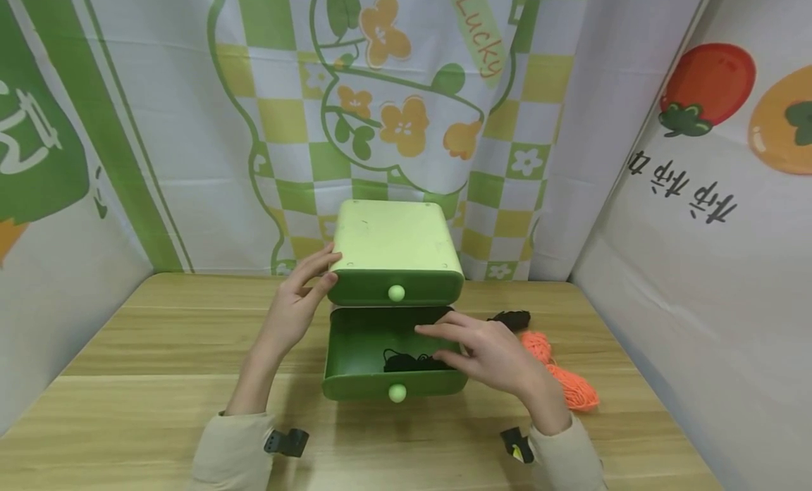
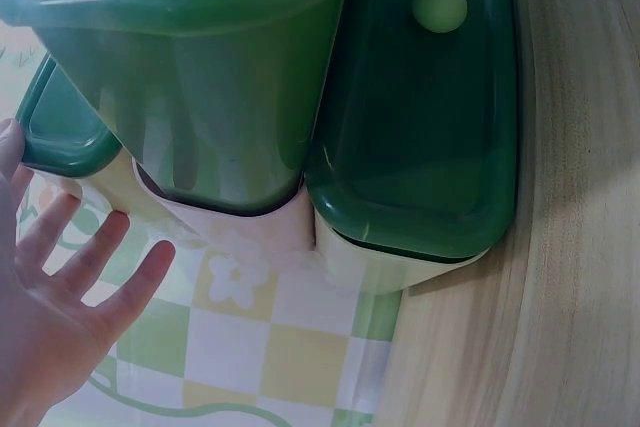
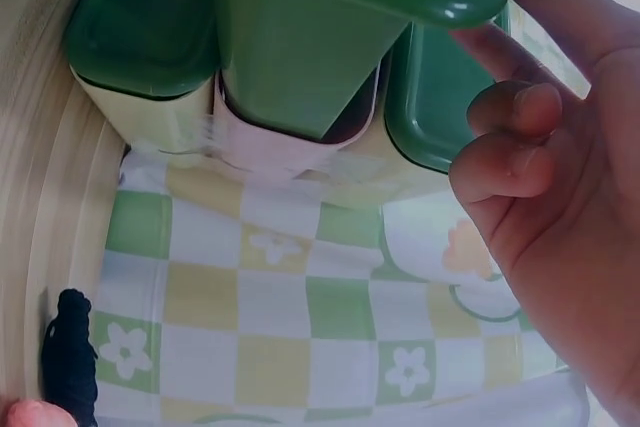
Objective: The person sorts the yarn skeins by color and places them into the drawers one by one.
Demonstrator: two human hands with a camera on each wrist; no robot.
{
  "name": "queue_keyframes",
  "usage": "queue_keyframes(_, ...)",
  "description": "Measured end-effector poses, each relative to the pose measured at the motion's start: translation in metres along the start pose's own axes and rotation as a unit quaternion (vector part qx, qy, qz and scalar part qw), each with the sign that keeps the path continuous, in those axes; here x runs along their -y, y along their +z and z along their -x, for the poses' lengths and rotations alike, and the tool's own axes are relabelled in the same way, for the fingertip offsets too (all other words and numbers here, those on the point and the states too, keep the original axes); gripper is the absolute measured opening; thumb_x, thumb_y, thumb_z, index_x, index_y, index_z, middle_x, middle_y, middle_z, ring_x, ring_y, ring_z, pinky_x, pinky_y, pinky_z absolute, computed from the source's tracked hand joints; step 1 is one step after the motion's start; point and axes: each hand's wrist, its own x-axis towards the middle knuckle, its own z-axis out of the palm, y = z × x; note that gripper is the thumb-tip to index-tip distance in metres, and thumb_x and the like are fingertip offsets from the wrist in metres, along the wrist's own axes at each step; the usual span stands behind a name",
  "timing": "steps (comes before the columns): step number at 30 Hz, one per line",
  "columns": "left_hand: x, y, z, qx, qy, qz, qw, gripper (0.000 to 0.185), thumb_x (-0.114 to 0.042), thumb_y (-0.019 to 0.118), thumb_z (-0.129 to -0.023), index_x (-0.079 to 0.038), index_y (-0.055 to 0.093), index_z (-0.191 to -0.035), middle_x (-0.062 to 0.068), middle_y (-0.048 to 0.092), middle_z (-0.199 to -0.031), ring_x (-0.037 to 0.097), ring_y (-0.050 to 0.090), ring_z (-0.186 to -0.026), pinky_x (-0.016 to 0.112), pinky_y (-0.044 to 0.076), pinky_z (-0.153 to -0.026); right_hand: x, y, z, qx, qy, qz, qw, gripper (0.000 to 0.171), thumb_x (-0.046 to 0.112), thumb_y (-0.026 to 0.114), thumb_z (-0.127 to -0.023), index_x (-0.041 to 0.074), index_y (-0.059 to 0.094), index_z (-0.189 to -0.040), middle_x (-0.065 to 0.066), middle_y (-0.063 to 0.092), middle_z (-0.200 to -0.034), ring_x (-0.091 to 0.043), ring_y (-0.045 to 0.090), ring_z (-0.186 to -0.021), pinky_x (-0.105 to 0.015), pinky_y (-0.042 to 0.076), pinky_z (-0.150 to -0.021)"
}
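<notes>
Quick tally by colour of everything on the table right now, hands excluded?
Green: 1, the drawer box with its lower drawer pulled open.
Black: 2, one yarn bundle in the open drawer under the right hand, one on the table.
Orange: 1, yarn bundle on the table.
Total: 4.

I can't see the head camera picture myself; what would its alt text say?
A person's right hand reaches into the pulled-out lower drawer of a small green drawer box, fingertips at black yarn inside, while the left hand rests against the box's left side. Orange yarn and another black bundle lie on the wooden table to the right.
</notes>
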Motion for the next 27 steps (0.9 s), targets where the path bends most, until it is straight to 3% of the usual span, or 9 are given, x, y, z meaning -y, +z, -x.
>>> queue_keyframes(12, -0.003, 0.0, 0.0, 0.0, -0.002, -0.002, 1.0, 0.038, -0.029, 0.051, -0.105, -0.029, 0.053, -0.143, -0.015, 0.035, -0.159, 0.018, 0.039, -0.142, 0.032, 0.046, -0.095, -0.006, -0.005, 0.003, -0.016, 0.009, -0.008, 1.0, 0.039, 0.019, 0.072, -0.092, 0.021, 0.066, -0.131, 0.005, 0.067, -0.113, 0.005, 0.046, -0.061, -0.012, 0.04, -0.053)
queue_keyframes(21, -0.029, -0.001, 0.005, 0.005, -0.014, -0.003, 0.9999, 0.04, -0.023, 0.05, -0.106, -0.012, 0.052, -0.144, 0.001, 0.035, -0.161, 0.026, 0.043, -0.139, 0.028, 0.045, -0.094, -0.015, -0.009, 0.009, -0.033, 0.012, -0.009, 0.999, 0.038, 0.019, 0.072, -0.092, 0.019, 0.067, -0.129, 0.002, 0.067, -0.111, 0.005, 0.049, -0.062, -0.012, 0.042, -0.054)
queue_keyframes(27, -0.013, 0.0, 0.003, 0.002, -0.013, 0.001, 0.9999, 0.039, -0.026, 0.051, -0.105, -0.022, 0.053, -0.144, -0.008, 0.035, -0.16, 0.021, 0.043, -0.139, 0.026, 0.046, -0.094, -0.02, -0.011, 0.012, -0.039, 0.017, -0.01, 0.999, 0.04, 0.018, 0.072, -0.092, 0.021, 0.066, -0.131, 0.001, 0.067, -0.112, 0.004, 0.049, -0.064, -0.014, 0.044, -0.056)
